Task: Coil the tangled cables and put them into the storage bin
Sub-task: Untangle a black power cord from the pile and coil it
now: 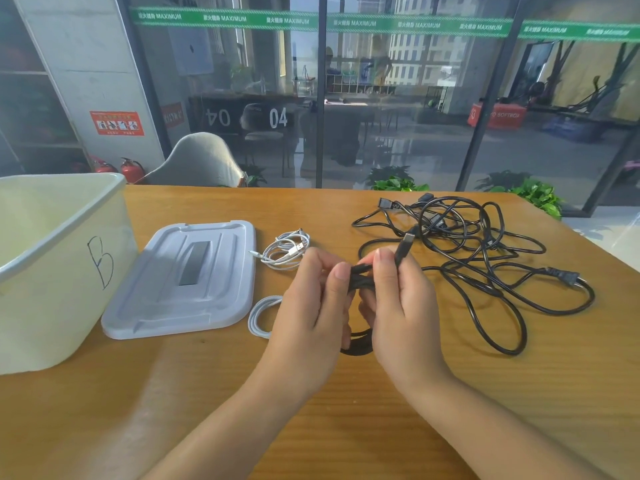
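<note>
Head view, centre of frame: left hand (313, 299) and right hand (394, 296) both pinching a small black cable coil (360, 282), fingers curled tight round the bundle, plug end (403, 245) poking up past the right thumb. Looks like the wrapping-off stage of one coil – not binned yet.

Right of frame: big black tangle (474, 251) sprawled on the table (221, 393), untouched by the look of it. Just left of the hands, a loose white cable bundle (285, 251) and a white loop (258, 317) partly hidden behind the left hand.

Far left: storage bin (52, 271) marked B, open, lid (187, 282) lying flat beside it.

Next, probably: tuck that plug end in so the coil holds, then carry left over the lid and drop in the bin.
</note>
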Tool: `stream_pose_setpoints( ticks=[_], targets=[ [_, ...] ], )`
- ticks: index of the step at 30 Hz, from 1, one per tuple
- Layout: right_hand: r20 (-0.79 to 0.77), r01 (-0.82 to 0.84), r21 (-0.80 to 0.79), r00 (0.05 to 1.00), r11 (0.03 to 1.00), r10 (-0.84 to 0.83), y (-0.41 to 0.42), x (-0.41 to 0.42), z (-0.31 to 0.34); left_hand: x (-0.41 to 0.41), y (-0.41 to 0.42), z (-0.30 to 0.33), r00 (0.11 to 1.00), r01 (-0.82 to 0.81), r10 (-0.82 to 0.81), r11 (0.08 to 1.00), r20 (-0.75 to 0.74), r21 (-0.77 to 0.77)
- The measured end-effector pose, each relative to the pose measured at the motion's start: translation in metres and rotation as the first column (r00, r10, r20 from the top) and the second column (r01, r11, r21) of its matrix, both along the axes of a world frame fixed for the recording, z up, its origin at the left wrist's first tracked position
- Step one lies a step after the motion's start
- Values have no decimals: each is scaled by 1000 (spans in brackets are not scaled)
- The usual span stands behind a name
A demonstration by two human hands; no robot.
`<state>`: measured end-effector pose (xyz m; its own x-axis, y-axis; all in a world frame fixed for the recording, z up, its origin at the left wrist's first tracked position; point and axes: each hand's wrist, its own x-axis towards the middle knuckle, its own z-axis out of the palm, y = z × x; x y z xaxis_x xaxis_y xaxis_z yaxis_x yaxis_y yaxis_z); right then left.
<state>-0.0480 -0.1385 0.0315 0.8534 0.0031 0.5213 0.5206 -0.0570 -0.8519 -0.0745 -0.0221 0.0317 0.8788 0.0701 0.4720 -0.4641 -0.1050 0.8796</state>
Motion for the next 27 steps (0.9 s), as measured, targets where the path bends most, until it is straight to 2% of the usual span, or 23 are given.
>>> stream_pose_setpoints(
  ticks=[4, 8, 12, 14, 16, 18, 20, 21, 24, 27],
  targets=[
    [-71, 18, 87, 997, 996, -12, -6, 3, 5, -2, 0, 0, 994, 110, -111, 993, -7, -43],
    [-121, 8, 118, 993, 993, 7, -11, 6, 5, -3, -3, 0, 993, 119, -120, 992, -22, -34],
    [-84, -35, -6, 996, 999, 34, -16, 11, 4, 1, 0, 2, 998, 44, -48, 996, -50, -71],
    [-123, -49, -46, 992, 998, 43, -20, 14, 3, 3, 9, 6, 998, 21, -31, 989, -64, -148],
    [-152, -56, -155, 988, 986, 33, -26, 18, 1, 5, 18, 10, 997, 10, -27, 976, -74, -217],
    [-118, -46, -408, 993, 912, -2, -32, 21, -1, 7, 25, 11, 995, 15, -40, 964, -90, -264],
    [-57, -12, -683, 998, 730, -37, -35, 23, -2, 7, 28, 12, 991, 43, -78, 952, -105, -303],
    [-30, 2, -770, 999, 638, -39, -35, 23, -3, 6, 28, 12, 988, 67, -107, 945, -108, -319],
    [29, 25, -880, 1000, 474, 1, -30, 21, -4, 5, 27, 11, 972, 152, -206, 919, -113, -365],
    [52, 25, -884, 998, 466, 45, -29, 18, -3, 5, 25, 9, 966, 149, -213, 920, -144, -361]
  ],
)
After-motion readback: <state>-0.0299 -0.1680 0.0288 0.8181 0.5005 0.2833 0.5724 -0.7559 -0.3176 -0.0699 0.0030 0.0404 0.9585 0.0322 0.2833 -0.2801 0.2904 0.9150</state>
